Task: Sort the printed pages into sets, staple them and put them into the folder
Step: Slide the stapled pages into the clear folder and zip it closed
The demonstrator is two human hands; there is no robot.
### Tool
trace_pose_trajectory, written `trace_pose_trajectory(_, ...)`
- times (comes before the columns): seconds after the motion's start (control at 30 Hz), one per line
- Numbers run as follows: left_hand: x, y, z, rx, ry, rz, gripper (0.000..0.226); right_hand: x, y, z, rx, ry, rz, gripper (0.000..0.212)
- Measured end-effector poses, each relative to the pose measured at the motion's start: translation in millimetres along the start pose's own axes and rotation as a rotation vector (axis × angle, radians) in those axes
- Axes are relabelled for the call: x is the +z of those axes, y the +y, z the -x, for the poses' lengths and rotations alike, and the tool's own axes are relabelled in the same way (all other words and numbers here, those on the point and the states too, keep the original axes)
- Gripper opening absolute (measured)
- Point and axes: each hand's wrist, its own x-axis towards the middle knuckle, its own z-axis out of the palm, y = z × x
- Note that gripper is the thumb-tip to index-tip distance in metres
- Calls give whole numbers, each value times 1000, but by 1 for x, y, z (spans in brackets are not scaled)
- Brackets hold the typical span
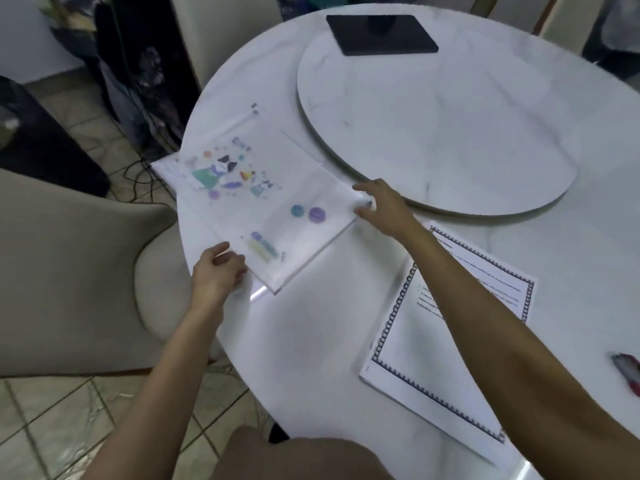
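White marble covers the round table [311, 341], which has a raised turntable [450, 133] at its middle and a padded chair [69, 271] drawn up on the left. A see-through folder [263, 202] printed with cartoon figures lies flat near the table's left edge. Its long side runs from far left toward near right, and one corner hangs a little over the rim.

The left hand [216, 271] grips the folder's near corner, fingers curled under and thumb on top. The right hand [384, 206] is at the folder's right corner with thumb and fingers parted around a small bluish tab, probably the zip pull. Blur hides whether it pinches the tab or only reaches for it.

The pages [408, 358], edged with a dark border, lie well apart to the right, closer to the right arm, whose forearm crosses and hides part of them. If the folder is to be opened, the pull would travel along the far edge, away from the right hand. Whether the pages are stapled cannot be made out. A red and grey thing, likely the stapler [628, 372], is cut off by the right edge.
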Motion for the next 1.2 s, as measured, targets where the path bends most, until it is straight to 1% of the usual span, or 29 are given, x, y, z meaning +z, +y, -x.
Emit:
trace_pose_trajectory(0.07, -4, 0, -4, -27, -10, 25, 44, 11, -2, -12, 8, -62, 66, 52)
trace_pose_trajectory(0.13, -7, 0, -6, -40, -19, 27, 46, 22, -2, -19, 53, -109, 121, 54)
trace_pose_trajectory(0.2, -9, 0, -6, -42, -28, 14, 47, 29, -2, -21, 70, -105, 159, 52)
trace_pose_trajectory(0.27, -11, 2, -7, -38, -34, -7, 47, 32, -3, -19, 86, -49, 155, 50)
trace_pose_trajectory(0.4, -17, 3, -11, -30, -25, -59, 48, 37, -9, -13, 175, 25, 66, 53)
trace_pose_trajectory(0.57, -30, 0, -8, -30, 28, -119, 50, 47, -12, 6, 318, 8, -53, 50)
trace_pose_trajectory(0.63, -36, -2, -4, 5, 50, -112, 49, 47, -10, 14, 350, 22, -132, 44)
trace_pose_trajectory(0.73, -46, -6, 4, 83, 74, -124, 45, 42, -11, 29, 328, 40, -221, 20)
trace_pose_trajectory(0.83, -54, -11, 14, 146, 68, -161, 42, 38, -14, 51, 301, 61, -290, 10)
trace_pose_trajectory(0.9, -59, -13, 22, 194, 48, -186, 41, 35, -15, 68, 300, 67, -383, 4)
trace_pose_trajectory(0.93, -61, -14, 25, 219, 38, -193, 40, 34, -16, 78, 293, 69, -424, 4)
trace_pose_trajectory(1.0, -66, -14, 32, 260, 19, -200, 40, 32, -16, 97, 274, 77, -477, 16)
trace_pose_trajectory(1.03, -68, -14, 36, 274, 12, -204, 39, 31, -17, 107, 273, 82, -502, 18)
trace_pose_trajectory(1.2, -73, -11, 51, 349, -24, -256, 39, 25, -21, 150, 286, 118, -591, 12)
